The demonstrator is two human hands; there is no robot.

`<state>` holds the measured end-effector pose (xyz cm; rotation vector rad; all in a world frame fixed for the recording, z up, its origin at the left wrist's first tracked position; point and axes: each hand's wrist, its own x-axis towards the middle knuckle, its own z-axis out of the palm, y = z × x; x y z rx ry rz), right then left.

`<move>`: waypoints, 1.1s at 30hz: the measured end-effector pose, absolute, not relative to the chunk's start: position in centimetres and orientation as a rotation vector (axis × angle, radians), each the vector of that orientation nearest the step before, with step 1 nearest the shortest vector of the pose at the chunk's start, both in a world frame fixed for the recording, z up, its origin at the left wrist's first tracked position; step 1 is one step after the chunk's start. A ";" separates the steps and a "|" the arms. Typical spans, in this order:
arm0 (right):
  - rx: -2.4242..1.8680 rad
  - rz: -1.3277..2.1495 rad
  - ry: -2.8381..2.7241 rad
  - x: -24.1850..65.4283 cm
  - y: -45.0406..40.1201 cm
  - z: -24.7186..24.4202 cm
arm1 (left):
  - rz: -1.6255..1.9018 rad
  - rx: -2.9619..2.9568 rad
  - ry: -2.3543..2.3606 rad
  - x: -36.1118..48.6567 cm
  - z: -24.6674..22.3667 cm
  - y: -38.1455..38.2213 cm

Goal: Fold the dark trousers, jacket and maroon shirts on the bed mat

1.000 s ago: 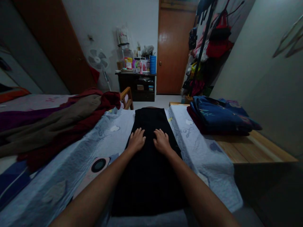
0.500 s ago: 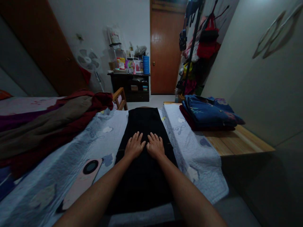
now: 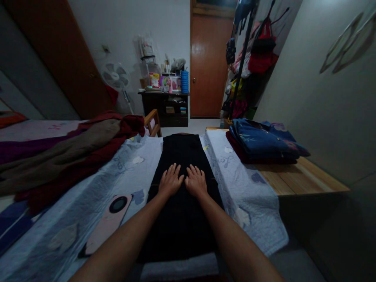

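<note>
A black garment (image 3: 182,152) lies flat and lengthwise on a pale patterned quilt (image 3: 246,196). My left hand (image 3: 170,180) rests palm down on its middle, fingers spread. Beside it, with a small space between the thumbs, my right hand (image 3: 196,180) lies flat on the same black cloth, its fingers also apart. Neither hand grips anything. A pink phone (image 3: 108,223) with a round dark camera ring lies on the quilt to the left, partly behind my left forearm.
Loose maroon, brown and purple clothes (image 3: 88,145) spread across the left. Folded blue clothes (image 3: 261,139) are stacked at the right, near a wooden board (image 3: 308,176). A white fan (image 3: 116,76) and a dark cabinet (image 3: 164,105) stand farther back.
The whole view has shifted slightly, so things appear a little farther right. Both hands remain flat on the black garment in nearly the same place.
</note>
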<state>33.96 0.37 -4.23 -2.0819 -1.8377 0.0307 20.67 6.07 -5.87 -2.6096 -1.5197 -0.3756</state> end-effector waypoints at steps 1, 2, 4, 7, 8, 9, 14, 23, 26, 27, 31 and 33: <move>-2.084 0.030 -1.836 34.0 0.4 -4.2 | -0.377 -2.608 -1.520 20.7 -5.9 6.1; -2.084 0.027 -1.835 34.0 0.4 -4.2 | -0.379 -2.608 -1.520 20.7 -5.9 6.1; -2.084 0.022 -1.835 33.9 0.4 -4.2 | -0.375 -2.605 -1.523 20.7 -6.0 6.2; -2.079 0.018 -1.839 34.0 0.4 -4.2 | -0.359 -2.598 -1.532 20.7 -6.2 6.3; -2.078 0.017 -1.839 34.0 0.4 -4.3 | -0.357 -2.596 -1.533 20.7 -6.3 6.4; -2.077 0.016 -1.838 34.0 0.4 -4.3 | -0.359 -2.595 -1.531 20.7 -6.3 6.4; -2.083 0.014 -1.839 33.9 0.5 -4.4 | -0.373 -2.601 -1.527 20.7 -6.5 6.4; -2.066 -0.016 -1.845 34.0 0.5 -4.6 | -0.385 -2.611 -1.540 20.8 -6.1 6.2; -2.077 -0.011 -1.841 34.0 0.5 -4.6 | -0.383 -2.615 -1.556 20.8 -6.0 6.1; -2.081 -0.010 -1.838 34.0 0.6 -4.6 | -0.382 -2.616 -1.565 20.9 -6.0 6.1; -2.094 0.003 -1.835 33.9 0.6 -4.6 | -0.390 -2.621 -1.577 20.9 -5.9 6.2; -2.097 0.010 -1.839 34.0 0.7 -4.6 | -0.394 -2.622 -1.574 20.8 -5.9 6.2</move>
